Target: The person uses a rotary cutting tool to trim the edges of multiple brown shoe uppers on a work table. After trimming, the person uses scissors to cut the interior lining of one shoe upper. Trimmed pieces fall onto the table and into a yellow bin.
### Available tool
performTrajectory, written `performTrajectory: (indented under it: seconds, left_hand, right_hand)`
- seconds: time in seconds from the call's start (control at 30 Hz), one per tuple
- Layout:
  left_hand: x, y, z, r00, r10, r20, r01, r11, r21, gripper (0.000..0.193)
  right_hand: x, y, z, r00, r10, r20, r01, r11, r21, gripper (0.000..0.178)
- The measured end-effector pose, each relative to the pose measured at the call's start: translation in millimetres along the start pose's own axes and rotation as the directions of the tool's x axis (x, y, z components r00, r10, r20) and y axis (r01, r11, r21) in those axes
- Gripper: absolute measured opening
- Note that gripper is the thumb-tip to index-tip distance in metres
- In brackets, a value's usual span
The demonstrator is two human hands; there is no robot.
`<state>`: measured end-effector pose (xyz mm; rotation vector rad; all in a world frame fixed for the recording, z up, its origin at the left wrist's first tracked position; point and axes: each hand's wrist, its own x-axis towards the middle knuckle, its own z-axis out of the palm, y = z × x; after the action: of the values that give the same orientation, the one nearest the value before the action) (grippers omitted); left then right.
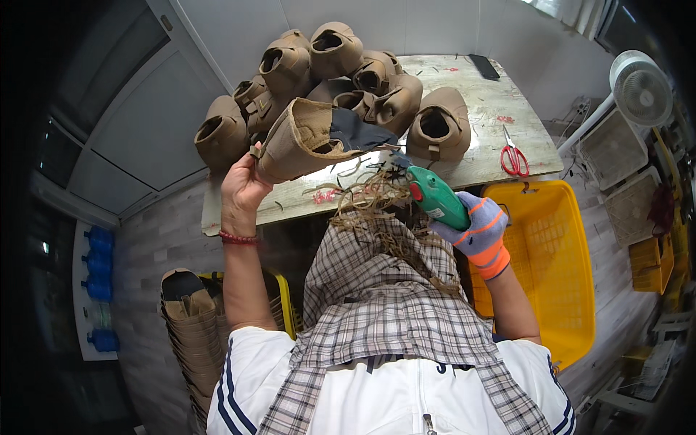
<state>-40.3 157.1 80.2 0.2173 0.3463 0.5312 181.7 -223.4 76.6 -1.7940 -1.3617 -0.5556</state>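
My left hand (245,192), bare with a red bead bracelet at the wrist, is closed on the edge of a tan shoe upper (290,148). The upper is held tilted above the table's front edge, its dark lining (359,130) facing up. In my right hand (480,233), wearing a grey and orange glove, is a green handheld electric cutter (441,199) with a red switch. The cutter's dark head lies close by the upper's right end; whether they touch I cannot tell. Thin tan trimmings (373,199) hang over my checked apron (391,304) and the table edge.
Several brown shoe uppers (337,51) are piled on the worn table (471,109). Red-handled scissors (514,158) and a black phone (484,67) lie to the right. A yellow basket (554,268) stands at right, stacked uppers (196,333) at lower left, a white fan (641,90) at far right.
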Motion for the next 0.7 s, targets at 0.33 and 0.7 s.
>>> performTrajectory:
  seconds: [0.33, 0.7]
  left_hand:
    - [2.5, -9.2, 4.6, 0.996, -0.043, -0.083, 0.050, 0.996, 0.076, 0.023]
    - [-7.0, -32.3, 8.5, 0.998, -0.060, -0.003, 0.060, 0.998, -0.023, 0.023]
  right_hand:
    - [0.5, -2.8, 3.0, 0.993, -0.101, 0.058, 0.103, 0.994, -0.036, 0.044]
    - [6.7, -11.4, 10.0, 0.992, -0.122, 0.033, 0.120, 0.991, 0.056, 0.044]
